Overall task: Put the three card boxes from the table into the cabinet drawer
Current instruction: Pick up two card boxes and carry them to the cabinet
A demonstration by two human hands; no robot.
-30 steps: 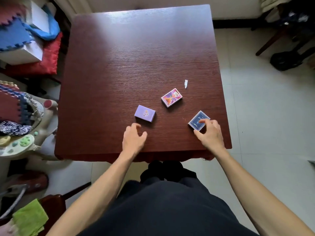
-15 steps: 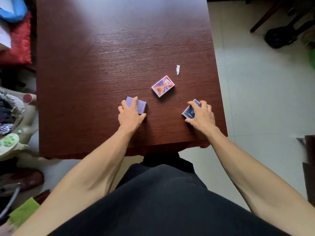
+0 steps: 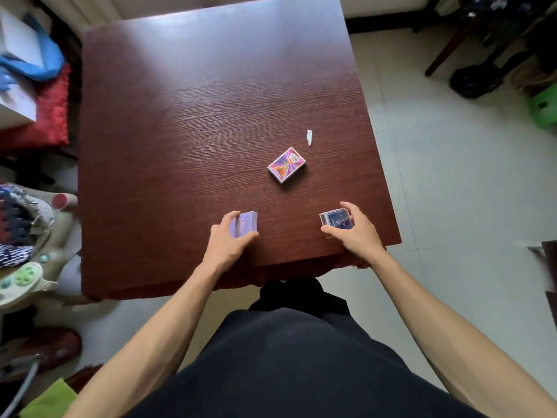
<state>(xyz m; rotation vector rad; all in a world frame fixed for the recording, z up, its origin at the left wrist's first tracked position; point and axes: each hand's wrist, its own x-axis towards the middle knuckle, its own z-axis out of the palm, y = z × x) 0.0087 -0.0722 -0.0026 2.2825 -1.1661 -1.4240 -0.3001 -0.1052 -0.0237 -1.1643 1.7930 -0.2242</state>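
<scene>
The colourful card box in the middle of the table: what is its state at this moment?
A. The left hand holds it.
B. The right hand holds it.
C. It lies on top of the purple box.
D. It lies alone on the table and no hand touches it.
D. The colourful card box lies flat on the table, while the left hand grips the purple box and the right hand grips the dark blue box.

Daylight from far side, glare on table [image 3: 211, 31] far edge; near half dim, soft shadows, wide-angle bowing at edges.
</scene>
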